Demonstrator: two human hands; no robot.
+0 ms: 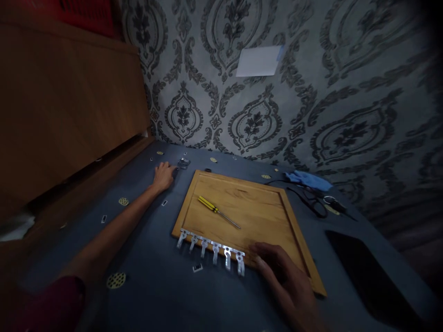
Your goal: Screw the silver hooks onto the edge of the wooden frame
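My left hand (164,176) reaches to the far left of the table, its fingertips together beside a few small metal pieces (183,162). What it pinches, if anything, is too small to make out. A wooden board (256,203) with a raised rim lies in front of me. My right hand (289,281) grips its near edge, thumb at the front and fingers over the rim. Several silvery metal hooks (215,252) form a row along that edge, left of my right hand. On the board lies a screwdriver (218,211) with a yellow and black handle.
At the right are a blue cloth or glove (308,180), a dark cable (311,207), keys on a ring (334,201) and a flat black object (370,276). A wooden cabinet (72,97) borders the left; a patterned wall (214,92) stands behind.
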